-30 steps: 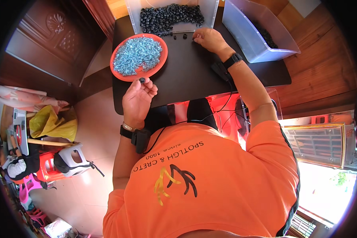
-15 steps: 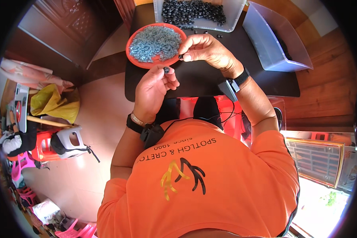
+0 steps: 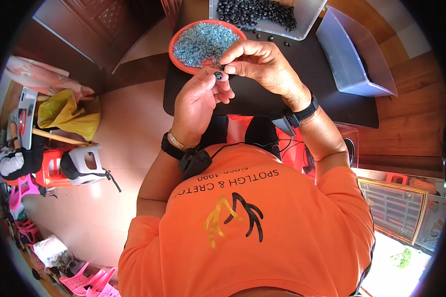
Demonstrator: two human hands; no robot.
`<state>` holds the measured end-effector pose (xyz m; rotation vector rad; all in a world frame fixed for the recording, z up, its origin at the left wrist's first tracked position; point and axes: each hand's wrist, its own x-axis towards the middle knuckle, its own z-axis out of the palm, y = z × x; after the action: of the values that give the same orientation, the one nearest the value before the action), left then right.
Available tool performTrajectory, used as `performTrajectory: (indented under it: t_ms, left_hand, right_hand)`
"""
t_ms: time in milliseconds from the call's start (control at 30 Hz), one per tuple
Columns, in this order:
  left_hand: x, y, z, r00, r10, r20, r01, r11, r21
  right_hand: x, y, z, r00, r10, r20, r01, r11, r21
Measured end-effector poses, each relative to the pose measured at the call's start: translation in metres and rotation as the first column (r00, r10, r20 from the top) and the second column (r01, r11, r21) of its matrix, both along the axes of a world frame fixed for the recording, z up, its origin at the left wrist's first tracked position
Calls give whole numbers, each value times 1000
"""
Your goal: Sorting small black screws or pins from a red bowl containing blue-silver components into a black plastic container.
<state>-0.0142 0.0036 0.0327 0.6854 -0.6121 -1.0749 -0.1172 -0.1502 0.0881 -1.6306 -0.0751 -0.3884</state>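
Head view shows your black table, with a clear tub of black rings at its far edge and a red plate of pale blue rings at the far left corner. Your right hand and left hand meet above the table's near left part, fingertips pinched together on one small dark ring.

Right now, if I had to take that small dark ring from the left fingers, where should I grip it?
Grip the small dark ring by its outer rim, coming from above right. The left hand pinches it from below, and the right hand already meets it there.
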Motion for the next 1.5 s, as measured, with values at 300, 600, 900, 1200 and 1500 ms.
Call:
performTrajectory:
  t_ms: [300,600,900,1200,1500]
  left_hand:
    - [0,1,-1,999,-38,-26,38,999,-7]
    - [4,0,-3,998,-49,-43,46,997,-59]
    - [1,-3,1,998,-7,-66,4,999,-44]
    - [1,-4,-3,996,60,-71,-64,997,-52]
    - [-3,-5,-3,992,31,-121,-35,999,-36]
  right_hand:
    - [1,2,-8,996,25,88,-10,987,-161]
    - [0,1,-19,991,55,125,-50,998,-45]
    - [1,23,-23,976,-155,150,168,983,-78]
    - [3,32,-21,836,-353,420,538,678,-501]
    - [3,35,-24,800,-353,485,594,575,-563]
